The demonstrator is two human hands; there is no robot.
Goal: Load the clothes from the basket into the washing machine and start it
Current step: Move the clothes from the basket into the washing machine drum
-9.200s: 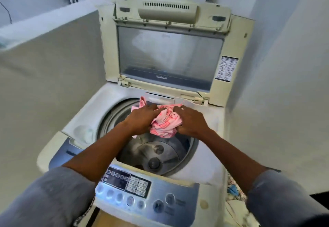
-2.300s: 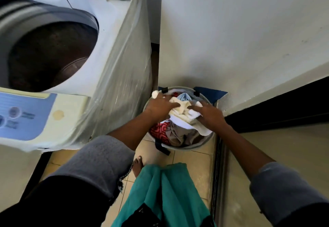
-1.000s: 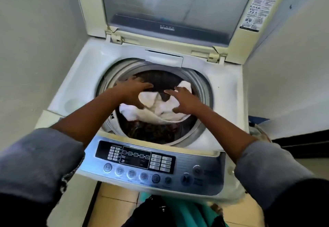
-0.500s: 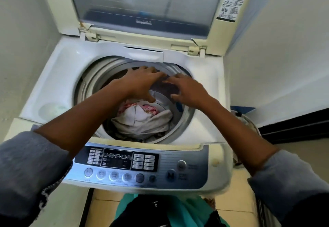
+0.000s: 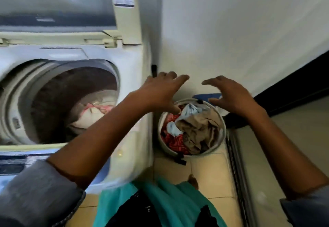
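Reaching over the basket with both hands empty. Items are listed nearest first, each placed against the basket.

1. Teal cloth (image 5: 170, 200) of my clothing: on my side of the basket, hanging above the floor.
2. Tiled floor (image 5: 210, 173): bare pale tiles run up to the basket's near rim. This strip of open room is narrow, shut in by the machine's side to the left of the basket and a dark floor rail (image 5: 238, 164) to its right.
3. Basket (image 5: 223, 132): round with a pale rim, standing on the tiles just beside the machine. A black strap (image 5: 180, 159) hangs at the near rim.
4. Basket clothes (image 5: 195, 130): tan, pale blue and red patterned pieces, heaped inside the rim.
5. Left hand (image 5: 160, 91): above the basket's left rim, fingers spread and straight, holding nothing.
6. Right hand (image 5: 231, 96): above the far right rim, fingers spread and loosely bent, holding nothing. There is clear air between the two hands.
7. Washing machine (image 5: 131, 70): left of the basket, with its lid (image 5: 124, 22) raised and the drum open. White and pink drum clothes (image 5: 92, 112) lie inside.
8. Blue object (image 5: 206, 96): behind the basket and blurred; I cannot tell what it is.
9. White wall (image 5: 231, 31): beyond the basket.

Change: half a second ago both hands were over the drum, and now they are over the basket. The white piece lies in the drum as before.
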